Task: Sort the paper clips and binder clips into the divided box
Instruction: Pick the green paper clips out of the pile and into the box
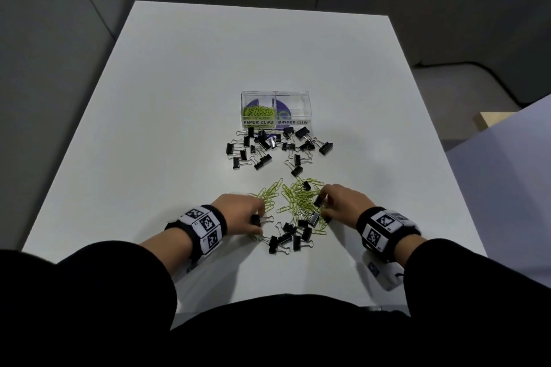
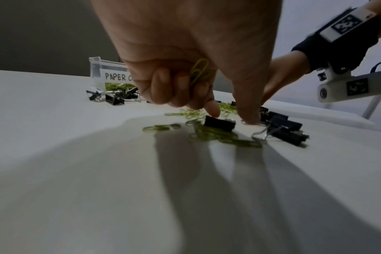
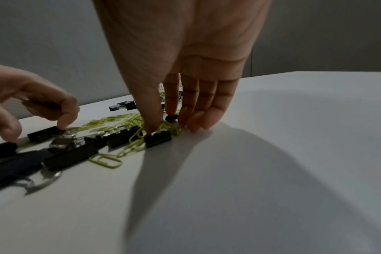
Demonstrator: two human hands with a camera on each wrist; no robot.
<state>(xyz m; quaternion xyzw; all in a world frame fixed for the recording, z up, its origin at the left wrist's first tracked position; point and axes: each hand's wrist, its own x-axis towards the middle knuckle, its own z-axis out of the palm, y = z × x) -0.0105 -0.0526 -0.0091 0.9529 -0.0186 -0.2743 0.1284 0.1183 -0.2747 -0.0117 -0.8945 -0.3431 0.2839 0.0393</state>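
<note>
A clear divided box (image 1: 301, 98) stands mid-table; its "PAPER CLIPS" side holds green paper clips (image 1: 258, 112), and I see nothing in the "BINDER CLIPS" side. Black binder clips (image 1: 265, 146) lie scattered in front of it. A mixed pile of green paper clips (image 1: 298, 197) and binder clips (image 1: 287, 237) lies between my hands. My left hand (image 2: 230, 116) grips a few paper clips (image 2: 199, 72) in its curled fingers, while index and thumb reach down to a binder clip (image 2: 220, 123). My right hand (image 3: 163, 123) has straight fingers down on the pile, thumb on a binder clip (image 3: 158, 138).
The white table (image 1: 179, 98) stretches wide around the box, with its front edge at my body. A lower white surface (image 1: 507, 158) and a tan block (image 1: 492, 121) stand to the right. Dark floor surrounds the table.
</note>
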